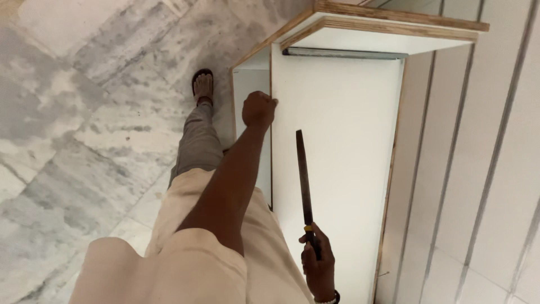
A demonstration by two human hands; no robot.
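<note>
Here, file (304,174) upright, tip upward.

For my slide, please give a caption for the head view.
Left hand grips white panel edge; right hand holds a file.

A home room being fitted out is showing: a marble floor (84,112), a white plywood-edged cabinet (337,141) and panelled wall (484,141).
</note>
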